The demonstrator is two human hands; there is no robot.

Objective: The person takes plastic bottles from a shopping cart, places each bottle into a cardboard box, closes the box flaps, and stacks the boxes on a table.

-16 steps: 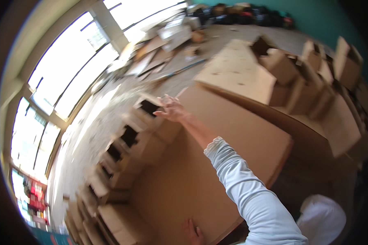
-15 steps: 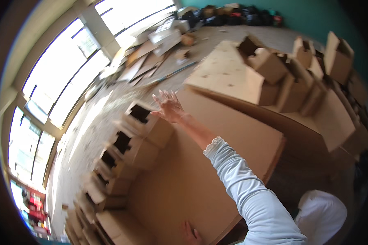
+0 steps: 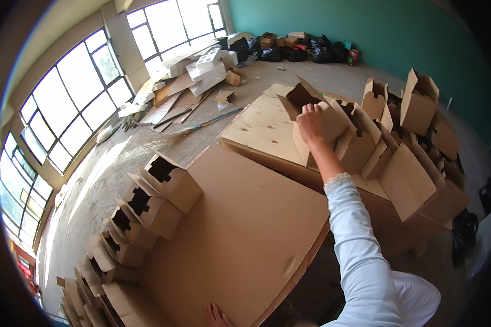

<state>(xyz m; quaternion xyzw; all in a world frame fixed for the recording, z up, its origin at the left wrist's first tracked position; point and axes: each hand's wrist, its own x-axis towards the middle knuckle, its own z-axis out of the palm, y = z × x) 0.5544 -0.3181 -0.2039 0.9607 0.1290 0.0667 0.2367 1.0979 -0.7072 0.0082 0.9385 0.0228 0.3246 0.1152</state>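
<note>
On the right, my right hand (image 3: 311, 124) reaches out in a white sleeve, its fingers closed over the edge of an open brown cardboard box (image 3: 333, 121). This box stands at the near end of a cluster of similar boxes on a pale wooden surface (image 3: 262, 128). My left hand (image 3: 215, 316) rests at the lower edge of a large flat cardboard surface (image 3: 245, 207), its visible fingers stretched out; the rest of it is cut off. Along the left side of that surface runs a curved row of cardboard boxes (image 3: 183, 188) with notched dark openings.
A straw broom (image 3: 193, 129) lies on the floor past the cardboard surface. Flattened cardboard and white foam pieces (image 3: 204, 71) are heaped by the windows. Black bags (image 3: 322, 52) line the green wall. More black plastic (image 3: 465, 231) is at the far right.
My right hand has swung from above the left row of boxes to the right cluster and closed on a box there. The view has shifted; my left hand stays on the cardboard.
</note>
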